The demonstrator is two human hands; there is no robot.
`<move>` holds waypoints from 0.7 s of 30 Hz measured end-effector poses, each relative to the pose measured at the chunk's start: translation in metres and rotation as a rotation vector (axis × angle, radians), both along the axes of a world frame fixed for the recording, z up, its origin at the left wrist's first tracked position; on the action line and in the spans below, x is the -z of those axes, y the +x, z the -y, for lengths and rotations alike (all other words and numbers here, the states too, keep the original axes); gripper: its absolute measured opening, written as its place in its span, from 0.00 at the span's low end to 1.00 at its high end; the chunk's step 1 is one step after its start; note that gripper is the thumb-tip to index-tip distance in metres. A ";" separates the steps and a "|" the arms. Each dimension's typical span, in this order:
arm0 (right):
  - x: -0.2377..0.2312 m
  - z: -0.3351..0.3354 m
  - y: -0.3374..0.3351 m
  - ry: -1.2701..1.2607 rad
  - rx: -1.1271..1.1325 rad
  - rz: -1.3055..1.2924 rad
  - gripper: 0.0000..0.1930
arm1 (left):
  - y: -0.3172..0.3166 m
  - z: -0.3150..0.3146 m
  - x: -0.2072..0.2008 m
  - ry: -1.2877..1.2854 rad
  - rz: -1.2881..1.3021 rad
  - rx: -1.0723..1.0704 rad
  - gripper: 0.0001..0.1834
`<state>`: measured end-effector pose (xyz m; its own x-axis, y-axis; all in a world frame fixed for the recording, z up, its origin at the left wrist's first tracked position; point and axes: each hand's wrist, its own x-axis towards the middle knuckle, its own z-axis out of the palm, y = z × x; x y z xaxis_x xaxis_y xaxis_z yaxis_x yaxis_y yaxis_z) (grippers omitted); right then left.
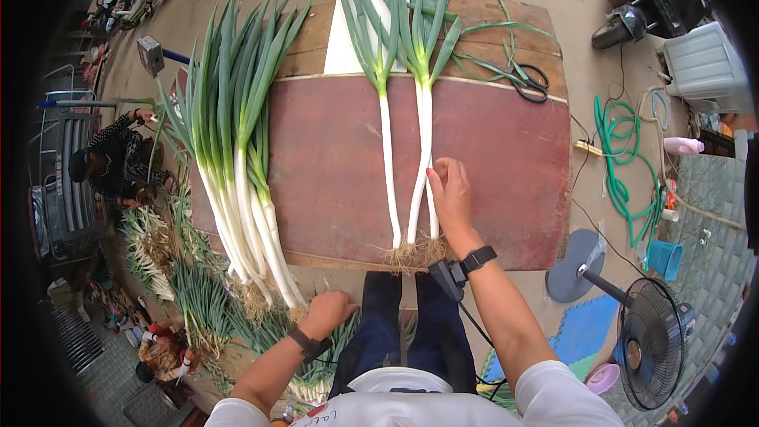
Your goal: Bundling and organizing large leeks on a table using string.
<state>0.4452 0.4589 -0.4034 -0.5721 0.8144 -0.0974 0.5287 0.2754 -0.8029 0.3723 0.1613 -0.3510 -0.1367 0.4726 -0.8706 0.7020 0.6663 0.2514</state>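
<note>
Three long leeks with white stems and green leaves lie apart on the reddish board (328,166): a single leek (387,158) and, to its right, a crossing pair (421,158). My right hand (452,202) is closed at the rightmost stem of the pair, thumb and fingertips against it. Their brown roots (407,255) reach the near edge of the board. A larger bundle of leeks (237,166) lies on the left side, roots overhanging the near edge. Just right of those roots, my left hand (330,312) is curled, with nothing visible in it; its palm is hidden.
Black-handled scissors (531,83) and loose green leaves lie at the board's far right. A standing fan (648,344) and a green hose (621,166) are on the right. Piled leeks (205,300) cover the floor at left, where two people (118,154) work.
</note>
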 end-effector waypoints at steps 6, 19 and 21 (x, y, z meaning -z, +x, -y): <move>0.013 -0.024 -0.033 0.152 -0.047 0.145 0.23 | -0.020 -0.144 0.035 0.910 0.001 -0.845 0.19; -0.077 -0.006 -0.038 -0.293 0.164 -0.457 0.23 | -0.012 -0.196 0.045 0.891 -0.267 -0.742 0.29; -0.082 -0.006 -0.031 -0.687 0.179 -0.624 0.25 | -0.016 -0.198 0.046 0.858 -0.281 -0.751 0.32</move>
